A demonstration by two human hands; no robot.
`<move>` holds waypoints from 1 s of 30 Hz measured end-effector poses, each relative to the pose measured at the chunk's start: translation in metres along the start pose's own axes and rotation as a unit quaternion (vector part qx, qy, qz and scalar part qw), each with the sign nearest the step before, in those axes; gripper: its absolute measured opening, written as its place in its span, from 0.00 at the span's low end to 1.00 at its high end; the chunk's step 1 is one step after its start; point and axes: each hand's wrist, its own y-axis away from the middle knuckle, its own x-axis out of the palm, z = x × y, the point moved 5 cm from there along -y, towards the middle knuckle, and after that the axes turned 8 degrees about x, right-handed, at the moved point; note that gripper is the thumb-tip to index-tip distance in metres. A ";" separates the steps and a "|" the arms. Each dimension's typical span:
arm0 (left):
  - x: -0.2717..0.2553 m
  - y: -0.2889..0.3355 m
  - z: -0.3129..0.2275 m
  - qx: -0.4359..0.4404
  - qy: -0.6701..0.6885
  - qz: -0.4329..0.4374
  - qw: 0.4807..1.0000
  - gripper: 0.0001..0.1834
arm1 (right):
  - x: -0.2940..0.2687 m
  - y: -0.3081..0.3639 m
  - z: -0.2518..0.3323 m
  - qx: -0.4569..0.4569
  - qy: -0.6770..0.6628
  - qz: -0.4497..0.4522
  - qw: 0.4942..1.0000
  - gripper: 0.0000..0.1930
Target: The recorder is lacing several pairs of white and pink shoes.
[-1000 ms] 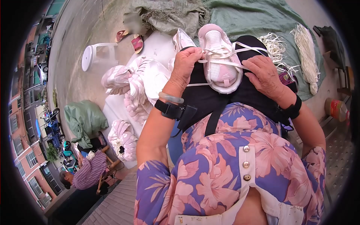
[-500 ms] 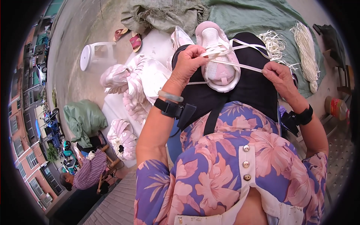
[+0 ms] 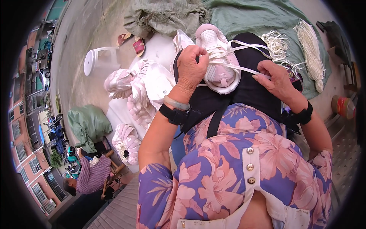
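A pink and white sneaker (image 3: 220,75) rests on my lap over black cloth, its toe pointing toward me. White shoelace (image 3: 248,70) runs through its upper eyelets, and a loose loop spreads to the right. With fingers curled in at the shoe's left side, my left hand (image 3: 193,65) grips the lace close to the eyelets; the back of the hand hides part of the pinch. To the right of the shoe, my right hand (image 3: 277,79) pinches the stretched lace between thumb and fingers.
Several pink and white shoes (image 3: 139,86) are piled on a white sheet at left. Lace bundles (image 3: 310,53) lie on green cloth (image 3: 244,19) at right. A white stool (image 3: 100,61), slippers (image 3: 139,47), a green sack (image 3: 88,124) and a seated person (image 3: 93,173) are farther left.
My left hand has turned so its back faces up, fingers curled inward. My right hand has shifted left and a little lower, still holding the lace. The shoe has barely moved.
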 end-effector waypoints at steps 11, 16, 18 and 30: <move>0.044 0.012 -0.025 0.166 -0.147 -0.051 0.974 0.08 | 0.047 -0.044 0.033 -0.147 0.122 -0.102 0.976 0.25; 0.052 -0.001 -0.018 0.161 -0.146 -0.050 0.975 0.07 | 0.046 -0.059 0.019 -0.158 0.096 -0.128 0.974 0.20; 0.053 -0.006 -0.013 0.150 -0.140 -0.042 0.978 0.07 | 0.047 -0.064 0.016 -0.163 0.088 -0.149 0.971 0.19; 0.062 -0.020 -0.023 0.108 -0.189 -0.007 0.976 0.07 | 0.047 -0.067 0.009 -0.144 0.026 -0.183 0.972 0.11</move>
